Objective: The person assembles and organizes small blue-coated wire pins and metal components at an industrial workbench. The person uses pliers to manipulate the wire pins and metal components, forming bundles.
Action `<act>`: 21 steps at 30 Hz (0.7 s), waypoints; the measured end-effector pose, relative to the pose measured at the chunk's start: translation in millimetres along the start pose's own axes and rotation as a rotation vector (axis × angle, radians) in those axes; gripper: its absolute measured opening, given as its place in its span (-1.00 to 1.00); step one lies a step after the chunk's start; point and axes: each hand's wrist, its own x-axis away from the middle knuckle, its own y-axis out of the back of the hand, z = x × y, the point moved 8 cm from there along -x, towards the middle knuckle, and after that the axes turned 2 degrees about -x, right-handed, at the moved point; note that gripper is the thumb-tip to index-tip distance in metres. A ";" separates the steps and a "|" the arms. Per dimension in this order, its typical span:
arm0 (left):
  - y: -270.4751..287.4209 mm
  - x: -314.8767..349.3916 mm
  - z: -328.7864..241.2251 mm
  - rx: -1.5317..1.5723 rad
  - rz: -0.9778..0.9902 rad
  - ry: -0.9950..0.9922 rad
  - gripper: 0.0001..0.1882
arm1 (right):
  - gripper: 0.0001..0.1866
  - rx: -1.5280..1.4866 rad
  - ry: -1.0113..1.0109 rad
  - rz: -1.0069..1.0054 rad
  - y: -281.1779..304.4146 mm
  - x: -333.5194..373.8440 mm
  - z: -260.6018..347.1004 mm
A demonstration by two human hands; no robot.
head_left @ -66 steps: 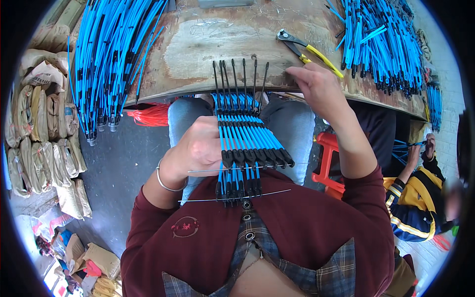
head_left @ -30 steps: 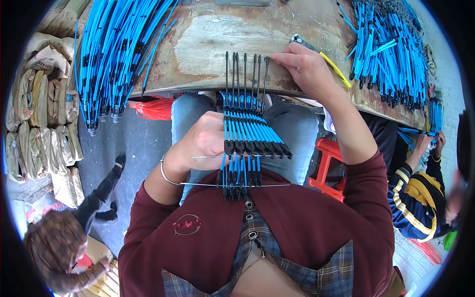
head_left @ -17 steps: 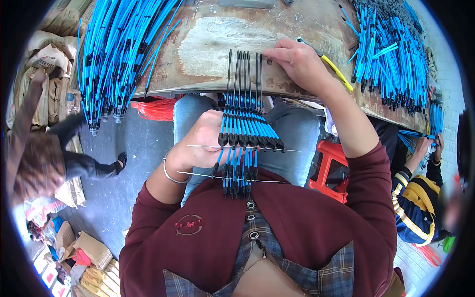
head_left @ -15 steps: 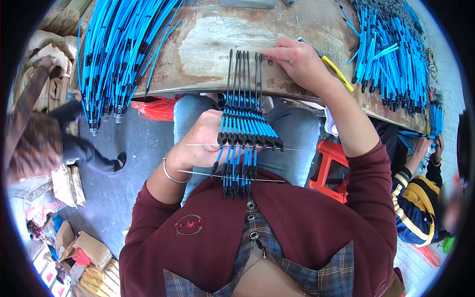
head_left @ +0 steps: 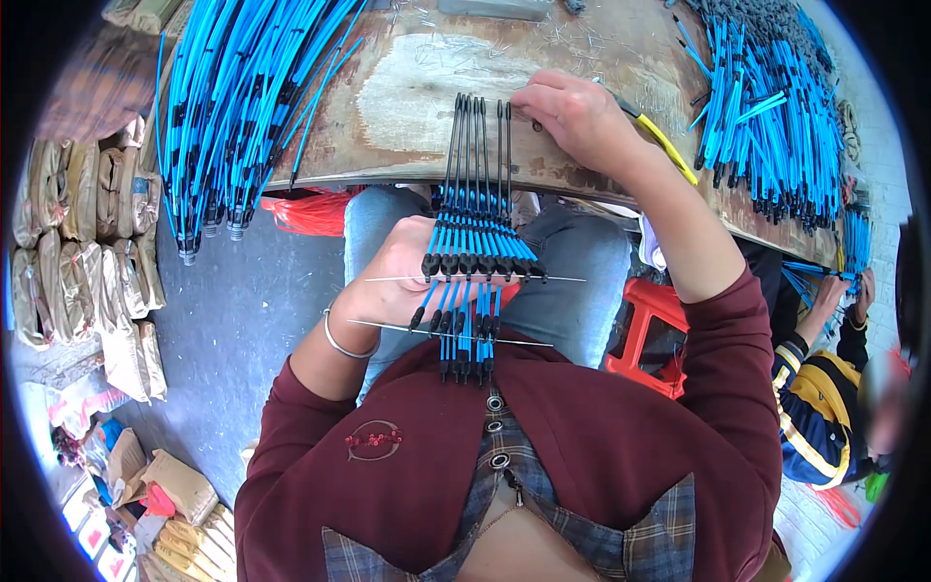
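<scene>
My left hand (head_left: pixel 400 267) is closed around a fan of blue rods (head_left: pixel 485 241) with black end pieces, held upright over my lap. One thin metal wire (head_left: pixel 567 280) crosses the row of black end pieces; a second wire (head_left: pixel 529 343) crosses lower down. Several black rod tips rise above the table's edge. Beside the rightmost tips, my right hand (head_left: pixel 572 112) has its fingers pressed together; what they hold, if anything, is too small to make out. A yellow-handled tool (head_left: pixel 667 152) lies behind my right wrist.
Blue rod bundles lie on the wooden table (head_left: pixel 407 87): a large bundle (head_left: pixel 233 107) hanging over at left, a pile (head_left: pixel 776 126) at right. Small metal pieces are scattered at the back. A red stool (head_left: pixel 635 339) stands below. Another person (head_left: pixel 824 407) works at far right.
The fan of rods has drawn slightly narrower and shifted a little left at its right end. My right hand has hardly moved. The person at the left has moved up toward the picture's rim.
</scene>
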 end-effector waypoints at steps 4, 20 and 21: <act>1.7 4.5 19.9 0.252 0.025 0.262 -0.67 | -0.81 0.064 0.022 0.019 -2.3 -4.7 3.5; 4.4 -0.1 -12.0 -0.034 -0.005 -0.083 -0.79 | -0.51 0.279 0.292 0.331 -16.1 -19.6 33.8; 3.9 -0.3 -12.1 -0.035 -0.005 -0.083 -0.79 | -0.48 0.279 0.289 0.316 -16.2 -18.8 34.1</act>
